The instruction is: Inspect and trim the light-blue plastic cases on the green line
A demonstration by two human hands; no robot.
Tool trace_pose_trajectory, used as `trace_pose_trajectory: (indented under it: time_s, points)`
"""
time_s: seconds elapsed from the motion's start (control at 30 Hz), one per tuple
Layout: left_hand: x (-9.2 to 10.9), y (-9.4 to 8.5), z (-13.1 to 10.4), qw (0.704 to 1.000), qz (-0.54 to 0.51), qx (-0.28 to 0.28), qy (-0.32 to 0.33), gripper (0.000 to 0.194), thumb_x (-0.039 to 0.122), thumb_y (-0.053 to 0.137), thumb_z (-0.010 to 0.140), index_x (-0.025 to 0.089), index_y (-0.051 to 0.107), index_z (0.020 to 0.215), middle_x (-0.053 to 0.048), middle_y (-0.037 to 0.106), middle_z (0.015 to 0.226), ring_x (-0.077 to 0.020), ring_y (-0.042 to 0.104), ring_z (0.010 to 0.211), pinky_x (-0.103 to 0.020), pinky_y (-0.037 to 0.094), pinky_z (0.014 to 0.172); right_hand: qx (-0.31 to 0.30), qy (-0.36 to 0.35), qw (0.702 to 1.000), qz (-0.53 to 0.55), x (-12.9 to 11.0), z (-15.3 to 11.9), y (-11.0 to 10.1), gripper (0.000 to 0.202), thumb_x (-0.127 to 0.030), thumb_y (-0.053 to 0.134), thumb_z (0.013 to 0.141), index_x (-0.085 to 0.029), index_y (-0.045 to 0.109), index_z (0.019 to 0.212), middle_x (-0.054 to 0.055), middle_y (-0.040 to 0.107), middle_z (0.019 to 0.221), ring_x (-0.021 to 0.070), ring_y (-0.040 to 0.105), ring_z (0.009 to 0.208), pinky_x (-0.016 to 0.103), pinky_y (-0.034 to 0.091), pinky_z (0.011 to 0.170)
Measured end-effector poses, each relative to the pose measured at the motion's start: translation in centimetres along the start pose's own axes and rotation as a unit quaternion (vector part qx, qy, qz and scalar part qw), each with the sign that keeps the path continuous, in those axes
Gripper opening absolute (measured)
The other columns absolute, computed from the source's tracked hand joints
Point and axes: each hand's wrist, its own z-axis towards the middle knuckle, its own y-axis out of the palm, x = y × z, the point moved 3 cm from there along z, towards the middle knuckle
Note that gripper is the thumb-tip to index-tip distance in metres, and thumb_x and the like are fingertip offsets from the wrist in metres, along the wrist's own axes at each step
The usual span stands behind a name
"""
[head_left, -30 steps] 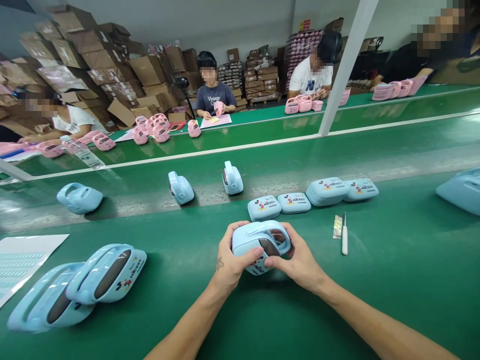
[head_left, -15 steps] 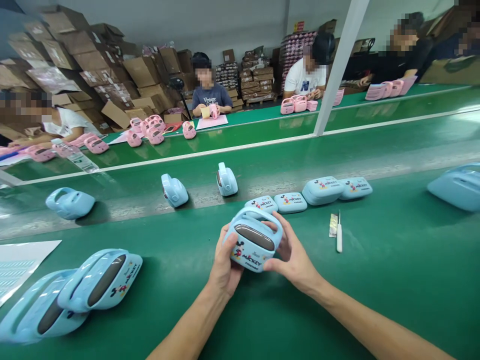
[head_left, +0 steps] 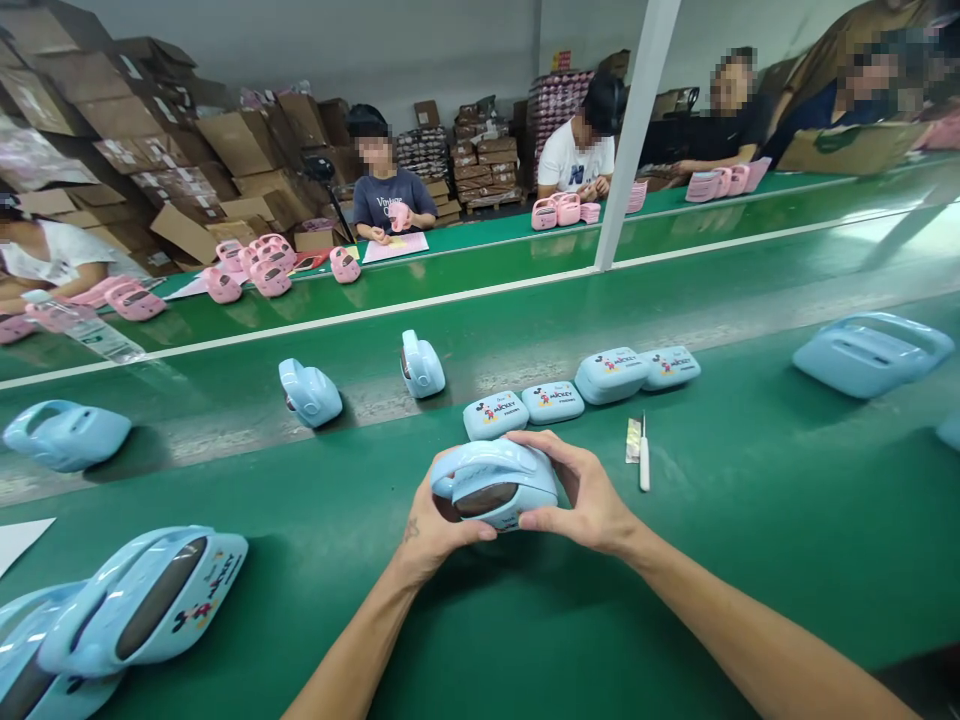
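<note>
Both hands grip a light-blue handled plastic case (head_left: 536, 470) over the green work surface. Its handle arches on top, and a dark oval window faces me, with part of the Mickey print below. My left hand (head_left: 439, 525) holds the left end, thumb along the lower front edge. On the right end, my right hand (head_left: 589, 500) has its fingers over the top and its thumb at the front. Just behind lie several light-blue printed covers (head_left: 553, 402) in a row. A white-handled screwdriver (head_left: 644, 465) rests to the right beside a small yellowish packet (head_left: 633, 440).
Stacked blue cases (head_left: 161, 600) lie at the front left. More stand along the belt (head_left: 225, 425), with another blue case (head_left: 870, 352) at right. A white post (head_left: 637, 130) rises beyond. Across the line, people sit with pink cases (head_left: 270, 265).
The held case has tipped so its handle leans toward me and its printed front is mostly turned down. My left thumb has shifted to the lower edge. The view has swung right.
</note>
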Motion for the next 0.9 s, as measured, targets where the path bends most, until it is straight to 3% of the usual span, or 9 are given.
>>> trace_pose_trajectory:
  time_s: [0.13,0.27,0.43,0.53,0.67,0.9]
  points:
    - [0.7,-0.5,0.1,0.995,0.049,-0.015,0.083,0.102,0.035,0.102,0.040,0.029,0.056,0.131,-0.011,0.071,0.130,-0.0341,0.067,0.120,-0.046,0.052,0.104,-0.042,-0.080,0.992,-0.090,-1.1,0.2,0.0,0.071,-0.036,0.089,0.067,-0.028,0.064,0.133,0.009,0.069,0.129,0.0311,0.060,0.114,0.051,0.047,0.100]
    - [2.0,0.2,-0.3,0.973,0.185,-0.055,0.127,0.084,0.036,0.101,0.045,0.025,0.068,0.122,-0.013,0.073,0.128,-0.0345,0.066,0.122,-0.049,0.048,0.109,-0.077,-0.107,0.982,-0.133,-1.5,0.1,0.4,0.073,-0.030,0.088,0.067,-0.030,0.063,0.135,0.008,0.070,0.131,0.0326,0.060,0.114,0.054,0.048,0.099]
    - [2.5,0.8,-0.6,0.963,0.240,-0.043,0.118,0.064,0.036,0.095,0.057,0.024,0.072,0.116,-0.011,0.075,0.125,-0.0323,0.070,0.116,-0.045,0.054,0.102,-0.084,-0.052,0.990,-0.102,-1.2,0.0,0.5,0.066,-0.027,0.083,0.072,-0.030,0.061,0.134,0.007,0.064,0.138,0.0319,0.057,0.125,0.053,0.044,0.108]
    - [2.3,0.8,-0.7,0.965,0.243,-0.020,0.096,0.057,0.035,0.093,0.060,0.023,0.071,0.111,-0.010,0.076,0.121,-0.0303,0.072,0.109,-0.041,0.058,0.094,-0.083,0.006,0.996,-0.017,-0.3,-0.3,0.7,0.070,-0.034,0.078,0.078,-0.028,0.050,0.142,0.009,0.055,0.145,0.0322,0.050,0.135,0.052,0.038,0.114]
    - [2.6,0.8,-0.7,0.955,0.282,-0.012,0.095,0.056,0.034,0.091,0.060,0.022,0.070,0.111,-0.008,0.076,0.114,-0.0281,0.072,0.105,-0.039,0.058,0.091,-0.073,0.079,0.993,0.044,0.6,-0.9,1.5,0.073,-0.042,0.075,0.083,-0.027,0.043,0.147,0.011,0.049,0.149,0.0328,0.048,0.136,0.050,0.040,0.113]
    - [3.0,1.0,-0.7,0.966,0.249,-0.031,0.070,0.058,0.030,0.090,0.060,0.021,0.073,0.115,-0.008,0.077,0.119,-0.0294,0.071,0.111,-0.040,0.056,0.098,-0.043,0.075,0.996,0.039,0.3,-1.5,2.2,0.056,-0.045,0.068,0.087,-0.027,0.050,0.137,0.008,0.054,0.134,0.0301,0.055,0.122,0.047,0.043,0.108]
